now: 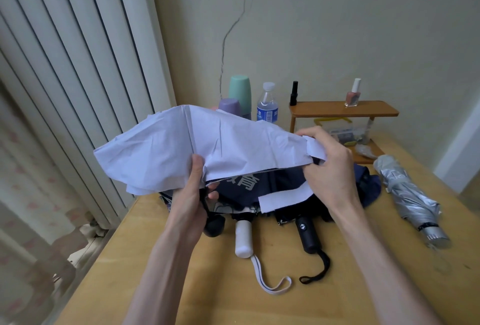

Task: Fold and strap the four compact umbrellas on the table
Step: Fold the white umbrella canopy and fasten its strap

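The lavender umbrella (207, 148) is held in the middle of the frame, just above the counter (233, 298). Its dark stem is gripped by the left hand (192, 194), with the fingers curled round it. Its cloth edge is pinched by the right hand (330, 166). Because the cloth hangs loose, the panels are best pleated one way and kept taut before the strap (285, 198) is wrapped. The contents of the clear box (345, 131) under the shelf (342, 109), at upper right, cannot be made out.

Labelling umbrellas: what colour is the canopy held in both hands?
The canopy is plain pale lavender; head view shows it best.
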The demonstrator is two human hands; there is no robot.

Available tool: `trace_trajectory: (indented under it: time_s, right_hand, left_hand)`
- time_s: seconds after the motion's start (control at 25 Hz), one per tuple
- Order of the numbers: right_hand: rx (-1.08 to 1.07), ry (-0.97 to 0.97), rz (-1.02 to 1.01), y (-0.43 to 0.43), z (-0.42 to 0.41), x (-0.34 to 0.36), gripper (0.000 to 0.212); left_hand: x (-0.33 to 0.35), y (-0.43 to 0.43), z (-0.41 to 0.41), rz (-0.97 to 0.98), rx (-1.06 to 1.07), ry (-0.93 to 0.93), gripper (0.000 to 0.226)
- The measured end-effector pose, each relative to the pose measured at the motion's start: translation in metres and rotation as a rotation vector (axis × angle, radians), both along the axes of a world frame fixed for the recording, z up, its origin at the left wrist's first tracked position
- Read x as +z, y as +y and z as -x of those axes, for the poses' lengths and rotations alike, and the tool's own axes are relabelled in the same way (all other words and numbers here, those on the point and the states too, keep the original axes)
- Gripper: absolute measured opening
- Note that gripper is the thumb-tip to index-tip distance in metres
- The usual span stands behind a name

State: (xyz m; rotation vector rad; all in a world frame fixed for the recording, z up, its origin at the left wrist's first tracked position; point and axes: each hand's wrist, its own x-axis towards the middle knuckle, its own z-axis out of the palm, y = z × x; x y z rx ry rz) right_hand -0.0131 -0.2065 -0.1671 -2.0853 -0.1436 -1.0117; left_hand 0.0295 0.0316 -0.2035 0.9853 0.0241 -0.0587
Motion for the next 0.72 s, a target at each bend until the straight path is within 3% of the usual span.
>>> trace_trajectory:
  time_s: [0.2,0.36,0.48,0.6,0.72]
  right_hand:
    - [-0.082,-0.221,0.143,0.009,-0.002,0.000,0.030]
    - [-0.393,-0.321,0.132,0.009,-0.002,-0.009,0.009]
    - [-0.487,-0.313,0.205,0.005,-0.003,-0.019,0.029]
    - [-0.326,-0.139,0.105,-0.003,-0.004,-0.020,0.040]
    - [-0.263,-0.038,0.097,-0.004,-0.003,-0.018,0.045]
  left_hand:
    - [-0.007,0.007,-0.002,-0.016,-0.086,0.022,0.067]
    - [-0.003,-0.003,-0.001,0.004,0.008,-0.077,0.062]
    - [-0.003,-0.009,0.001,0.014,0.020,-0.086,0.064]
    - [0.000,-0.010,0.005,-0.011,0.011,0.007,0.047]
    - [-0.001,-0.007,0.005,-0.013,-0.020,0.046,0.057]
